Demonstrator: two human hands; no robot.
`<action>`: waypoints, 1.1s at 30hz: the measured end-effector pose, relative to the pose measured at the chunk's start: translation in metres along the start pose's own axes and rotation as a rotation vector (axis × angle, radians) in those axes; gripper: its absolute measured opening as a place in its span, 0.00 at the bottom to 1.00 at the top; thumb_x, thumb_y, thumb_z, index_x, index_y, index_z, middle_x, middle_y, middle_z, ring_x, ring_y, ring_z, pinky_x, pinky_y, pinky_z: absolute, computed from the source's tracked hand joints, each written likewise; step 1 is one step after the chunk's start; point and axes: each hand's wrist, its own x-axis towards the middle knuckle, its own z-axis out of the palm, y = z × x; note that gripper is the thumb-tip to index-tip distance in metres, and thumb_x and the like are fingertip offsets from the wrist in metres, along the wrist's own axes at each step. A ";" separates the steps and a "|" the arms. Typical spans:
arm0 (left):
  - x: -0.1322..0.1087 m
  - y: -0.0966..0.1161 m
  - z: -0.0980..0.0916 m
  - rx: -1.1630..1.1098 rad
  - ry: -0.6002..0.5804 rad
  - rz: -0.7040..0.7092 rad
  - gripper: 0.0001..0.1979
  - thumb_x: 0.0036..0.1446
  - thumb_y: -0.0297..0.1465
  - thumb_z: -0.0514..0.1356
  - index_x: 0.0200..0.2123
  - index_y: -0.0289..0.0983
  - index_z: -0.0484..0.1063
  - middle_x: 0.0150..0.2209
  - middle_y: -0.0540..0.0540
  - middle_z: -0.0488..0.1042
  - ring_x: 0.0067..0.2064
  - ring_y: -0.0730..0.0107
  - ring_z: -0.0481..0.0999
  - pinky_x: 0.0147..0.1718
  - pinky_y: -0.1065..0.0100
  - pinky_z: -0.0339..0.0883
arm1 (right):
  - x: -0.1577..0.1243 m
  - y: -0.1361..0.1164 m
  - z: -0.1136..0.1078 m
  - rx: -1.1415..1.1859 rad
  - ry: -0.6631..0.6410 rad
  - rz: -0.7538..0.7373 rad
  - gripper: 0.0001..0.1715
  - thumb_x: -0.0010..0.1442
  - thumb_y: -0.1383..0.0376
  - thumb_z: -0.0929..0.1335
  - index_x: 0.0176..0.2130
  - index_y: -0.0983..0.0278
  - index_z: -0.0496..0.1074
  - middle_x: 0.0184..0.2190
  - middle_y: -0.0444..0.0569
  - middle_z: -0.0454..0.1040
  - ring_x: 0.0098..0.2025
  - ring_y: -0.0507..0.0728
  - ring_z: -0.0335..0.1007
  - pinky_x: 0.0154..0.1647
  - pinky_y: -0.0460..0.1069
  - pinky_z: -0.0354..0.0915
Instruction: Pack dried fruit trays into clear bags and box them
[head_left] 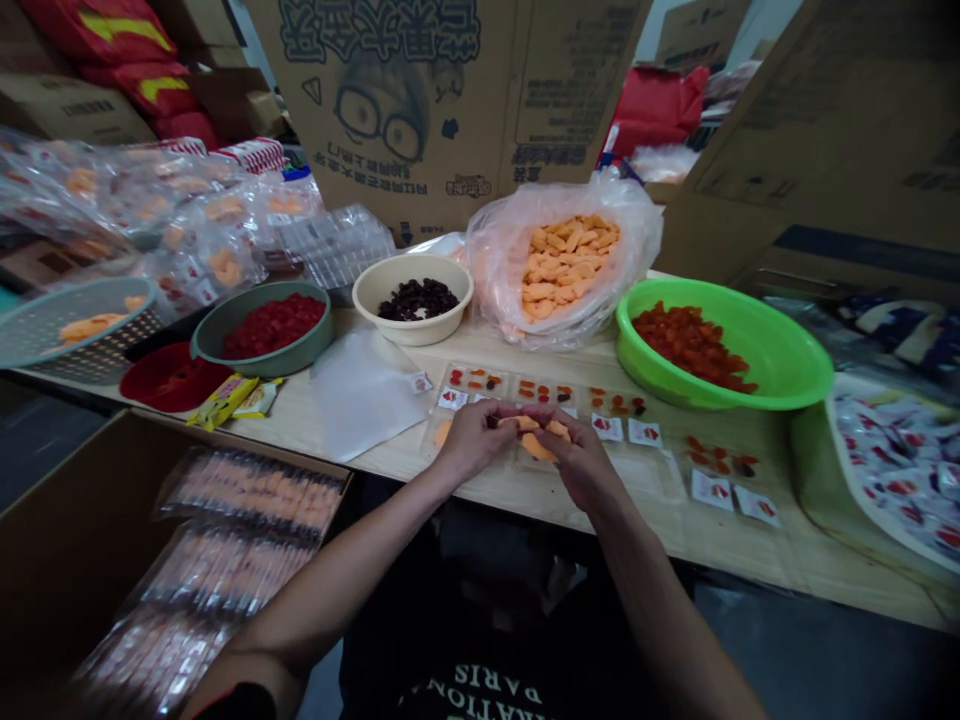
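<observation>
Both my hands meet over a clear plastic tray [525, 400] on the wooden table. My left hand [474, 436] is closed, pinching an orange snack piece. My right hand [581, 455] is closed around several orange snack pieces [541, 436]. The tray's compartments behind my fingers hold small red, orange and dark bits and small white sachets [616, 428]. A clear bag of orange snack pieces [566, 262] stands just behind the tray.
Along the back stand a green basin of red dried fruit [780, 350], a cream bowl of dark raisins [414, 292], a grey-green bowl of red pieces [264, 325] and a mesh basket [67, 325]. A cardboard box of packed trays [225, 560] sits lower left. Sachets [907, 465] lie right.
</observation>
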 end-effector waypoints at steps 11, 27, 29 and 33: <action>-0.020 -0.013 0.024 0.527 -0.016 0.430 0.04 0.61 0.31 0.62 0.37 0.35 0.72 0.38 0.45 0.71 0.37 0.67 0.70 0.37 0.66 0.66 | -0.009 -0.009 -0.057 0.361 0.213 0.076 0.18 0.40 0.70 0.75 0.35 0.59 0.77 0.36 0.45 0.78 0.40 0.56 0.73 0.45 0.53 0.73; 0.009 0.020 0.049 -0.164 -0.101 0.026 0.09 0.51 0.31 0.66 0.34 0.34 0.72 0.29 0.51 0.71 0.29 0.75 0.69 0.31 0.72 0.64 | -0.014 0.007 -0.049 0.677 0.051 0.177 0.04 0.56 0.70 0.70 0.32 0.63 0.77 0.34 0.48 0.80 0.40 0.56 0.77 0.47 0.52 0.76; 0.007 0.020 0.043 -0.154 -0.033 0.103 0.10 0.52 0.30 0.64 0.38 0.35 0.71 0.30 0.51 0.71 0.30 0.74 0.70 0.32 0.71 0.66 | -0.015 0.004 -0.060 0.683 0.045 0.202 0.04 0.55 0.71 0.70 0.33 0.63 0.76 0.35 0.50 0.80 0.40 0.58 0.78 0.43 0.54 0.77; -0.010 0.013 0.039 0.278 -0.024 0.528 0.07 0.60 0.27 0.57 0.42 0.37 0.72 0.40 0.45 0.72 0.41 0.68 0.72 0.40 0.67 0.69 | -0.018 -0.006 -0.083 0.595 0.122 0.145 0.09 0.51 0.70 0.72 0.35 0.62 0.76 0.35 0.50 0.80 0.37 0.57 0.78 0.35 0.50 0.75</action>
